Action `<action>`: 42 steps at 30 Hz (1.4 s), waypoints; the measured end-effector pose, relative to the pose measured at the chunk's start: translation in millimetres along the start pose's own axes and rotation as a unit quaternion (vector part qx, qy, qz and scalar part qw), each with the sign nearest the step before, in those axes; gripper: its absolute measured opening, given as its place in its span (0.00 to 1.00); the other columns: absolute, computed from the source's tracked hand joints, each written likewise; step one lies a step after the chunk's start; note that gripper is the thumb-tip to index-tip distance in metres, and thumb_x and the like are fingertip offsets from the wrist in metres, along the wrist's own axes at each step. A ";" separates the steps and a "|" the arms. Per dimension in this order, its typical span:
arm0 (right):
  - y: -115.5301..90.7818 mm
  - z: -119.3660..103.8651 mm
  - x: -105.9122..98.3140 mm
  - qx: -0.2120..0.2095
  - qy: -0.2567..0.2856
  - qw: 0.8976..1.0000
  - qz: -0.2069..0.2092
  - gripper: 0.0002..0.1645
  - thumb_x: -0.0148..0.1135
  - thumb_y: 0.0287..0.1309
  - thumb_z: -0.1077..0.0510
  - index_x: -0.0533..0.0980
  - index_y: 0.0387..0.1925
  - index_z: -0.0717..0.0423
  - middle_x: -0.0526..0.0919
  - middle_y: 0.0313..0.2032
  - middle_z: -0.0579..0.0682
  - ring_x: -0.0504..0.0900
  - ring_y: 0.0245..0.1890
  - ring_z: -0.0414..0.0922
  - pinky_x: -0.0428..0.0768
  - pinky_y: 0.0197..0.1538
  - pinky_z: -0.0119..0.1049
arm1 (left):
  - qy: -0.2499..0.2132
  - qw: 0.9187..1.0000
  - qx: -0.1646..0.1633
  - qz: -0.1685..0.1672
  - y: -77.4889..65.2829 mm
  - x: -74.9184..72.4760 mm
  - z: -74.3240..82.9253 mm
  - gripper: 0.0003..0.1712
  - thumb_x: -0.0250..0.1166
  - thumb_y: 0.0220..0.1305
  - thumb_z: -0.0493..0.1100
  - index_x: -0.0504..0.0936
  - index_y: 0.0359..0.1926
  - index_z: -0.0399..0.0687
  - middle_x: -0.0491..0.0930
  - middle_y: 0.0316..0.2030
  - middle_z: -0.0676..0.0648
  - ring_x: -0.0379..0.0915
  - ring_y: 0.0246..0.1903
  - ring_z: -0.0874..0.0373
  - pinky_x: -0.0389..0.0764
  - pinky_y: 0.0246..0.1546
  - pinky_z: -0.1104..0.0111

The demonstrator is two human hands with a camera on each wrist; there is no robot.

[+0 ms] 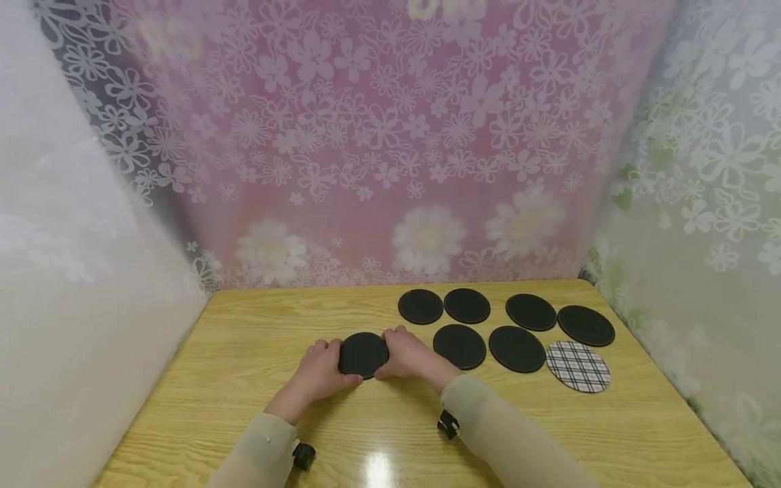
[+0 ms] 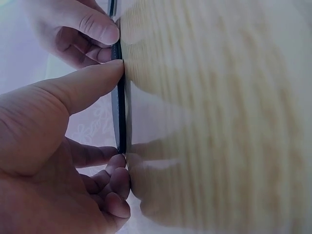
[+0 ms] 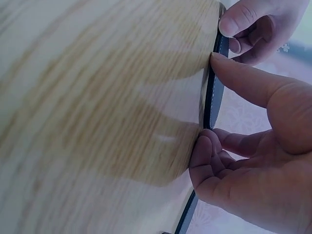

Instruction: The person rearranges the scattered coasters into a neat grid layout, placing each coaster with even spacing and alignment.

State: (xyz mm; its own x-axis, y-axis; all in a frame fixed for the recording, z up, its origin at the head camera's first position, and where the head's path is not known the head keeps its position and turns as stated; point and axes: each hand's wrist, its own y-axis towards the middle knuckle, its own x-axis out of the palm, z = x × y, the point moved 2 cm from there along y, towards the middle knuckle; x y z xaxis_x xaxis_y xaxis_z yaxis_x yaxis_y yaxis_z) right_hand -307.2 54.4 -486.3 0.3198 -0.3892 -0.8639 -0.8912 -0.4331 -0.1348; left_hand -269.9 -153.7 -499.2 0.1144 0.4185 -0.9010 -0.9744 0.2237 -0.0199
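Between the two hands a round black coaster (image 1: pixel 364 354) lies low at the wooden tabletop, dark face up. The left hand (image 1: pixel 322 373) grips its left edge, thumb at the near side and fingers around the far side. On the opposite edge, the right hand (image 1: pixel 407 356) holds it the same way. Seen edge-on in the left wrist view, the coaster (image 2: pixel 121 109) is thin, with the thumb and fingertips at its rim. Pale stitching runs along the coaster's rim (image 3: pixel 213 95) in the right wrist view.
Several more black coasters, among them one close to the right wrist (image 1: pixel 459 347), lie in two rows on the table (image 1: pixel 256 325). A plaid black-and-white coaster (image 1: pixel 578 367) lies at the right end of the nearer row. Floral curtains (image 1: pixel 378 135) hang behind and at both sides.
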 end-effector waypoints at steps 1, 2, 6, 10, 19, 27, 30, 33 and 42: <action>-0.6 0.3 -0.2 -0.003 0.002 1.000 -0.001 0.39 0.89 0.54 0.50 0.80 0.59 0.65 0.77 0.49 0.59 0.80 0.48 0.53 0.82 0.60 0.52 | -0.003 1.000 0.001 -0.002 -0.2 -0.3 -0.2 0.53 0.85 0.61 0.59 0.74 0.73 0.27 0.76 0.58 0.28 0.74 0.59 0.31 0.78 0.61 0.39; -1.0 0.9 -0.5 -0.007 0.003 1.000 -0.002 0.39 0.89 0.54 0.50 0.80 0.59 0.65 0.77 0.49 0.59 0.80 0.47 0.52 0.82 0.60 0.51 | -0.010 1.000 0.003 -0.003 -0.6 -1.0 -0.4 0.54 0.85 0.61 0.58 0.73 0.73 0.27 0.76 0.59 0.27 0.74 0.59 0.31 0.78 0.61 0.39; -4.1 3.5 -3.9 -0.018 0.022 1.000 -0.007 0.45 0.89 0.56 0.48 0.78 0.66 0.68 0.77 0.53 0.61 0.80 0.50 0.52 0.82 0.61 0.52 | -0.041 0.999 0.002 -0.009 -1.5 -5.2 -2.8 0.59 0.85 0.62 0.58 0.67 0.79 0.27 0.74 0.63 0.25 0.76 0.60 0.33 0.79 0.62 0.40; -9.6 7.7 -8.9 -0.017 0.039 0.999 0.001 0.52 0.87 0.58 0.47 0.73 0.75 0.66 0.76 0.61 0.62 0.82 0.56 0.55 0.82 0.62 0.53 | -0.065 0.998 0.000 -0.005 -3.0 -11.9 -4.9 0.60 0.83 0.64 0.58 0.64 0.82 0.29 0.71 0.65 0.27 0.79 0.56 0.39 0.81 0.60 0.43; -19.7 16.8 -22.0 -0.024 -0.042 0.997 0.065 0.56 0.88 0.57 0.43 0.71 0.78 0.61 0.74 0.73 0.61 0.73 0.73 0.62 0.76 0.70 0.59 | -0.029 0.999 0.013 0.029 -1.5 -25.3 1.0 0.52 0.79 0.70 0.58 0.67 0.83 0.37 0.65 0.77 0.29 0.61 0.76 0.27 0.63 0.71 0.28; -17.8 33.8 -39.4 -0.024 -0.096 0.992 0.078 0.64 0.87 0.59 0.41 0.63 0.84 0.64 0.65 0.81 0.64 0.63 0.81 0.63 0.62 0.80 0.60 | -0.009 0.999 0.039 0.013 10.3 -24.0 14.6 0.52 0.76 0.73 0.61 0.65 0.85 0.42 0.58 0.83 0.32 0.49 0.83 0.28 0.56 0.73 0.25; -16.0 43.6 -49.1 -0.010 -0.106 0.991 0.077 0.63 0.85 0.61 0.41 0.61 0.84 0.64 0.63 0.82 0.65 0.61 0.82 0.64 0.59 0.81 0.63 | -0.007 0.999 0.049 0.013 16.2 -24.4 19.5 0.51 0.76 0.73 0.61 0.66 0.85 0.44 0.56 0.84 0.33 0.45 0.84 0.29 0.53 0.75 0.26; -13.4 55.3 -56.5 0.002 -0.113 0.991 0.076 0.63 0.82 0.64 0.40 0.60 0.85 0.64 0.61 0.82 0.66 0.60 0.82 0.65 0.58 0.81 0.64 | -0.002 0.998 0.055 0.011 21.9 -25.5 25.1 0.52 0.75 0.73 0.63 0.65 0.85 0.45 0.55 0.85 0.35 0.44 0.85 0.30 0.51 0.76 0.27; -2.0 85.0 -72.6 0.016 -0.082 0.994 0.066 0.61 0.79 0.68 0.40 0.58 0.86 0.65 0.61 0.82 0.68 0.62 0.81 0.69 0.62 0.78 0.67 | 0.012 0.998 0.052 0.031 42.9 -19.9 39.4 0.48 0.72 0.76 0.63 0.67 0.84 0.43 0.54 0.85 0.34 0.42 0.85 0.30 0.52 0.77 0.29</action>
State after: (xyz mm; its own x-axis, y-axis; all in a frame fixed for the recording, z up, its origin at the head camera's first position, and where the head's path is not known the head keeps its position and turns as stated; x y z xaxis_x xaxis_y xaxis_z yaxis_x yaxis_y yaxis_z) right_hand -356.0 152.6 -464.7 0.1458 -0.3020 -0.9421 -0.9325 -0.3601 -0.0289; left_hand -306.4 -117.7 -465.0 0.0477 0.4136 -0.9092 -0.9544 0.2875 0.0807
